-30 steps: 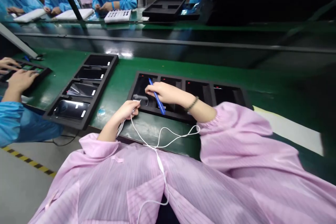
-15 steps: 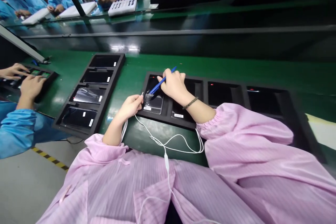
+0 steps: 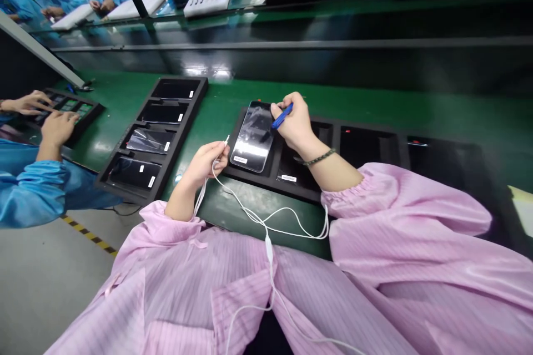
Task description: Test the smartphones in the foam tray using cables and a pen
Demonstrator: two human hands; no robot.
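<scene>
My left hand point(image 3: 207, 162) is closed in a pinch on the white plug point(image 3: 227, 140) of an earphone cable point(image 3: 245, 208), its metal tip pointing up and away. Just right of it a phone point(image 3: 253, 138) with a glossy dark screen and a small white label is raised and tilted over the first slot of a black tray point(image 3: 306, 194). My right hand point(image 3: 295, 122) is at the phone's upper right edge, closed round a blue pen-like tool point(image 3: 283, 116). Its fingertips behind the phone are hidden. Farther right, other phones point(image 3: 288, 169) lie in the tray's slots.
To the left, a second black tray point(image 3: 160, 180) holds several phones. A co-worker's hands point(image 3: 58, 122) work over another tray at far left. Across a raised dark ledge point(image 3: 266, 47), people in blue sleeves handle white trays point(image 3: 208, 1). The cable runs down over my pink smock point(image 3: 233, 266).
The near phone has come up out of its slot and tilts now. My right hand has moved to the phone's upper right edge, the blue tool turned in its grip. The left still pinches the plug.
</scene>
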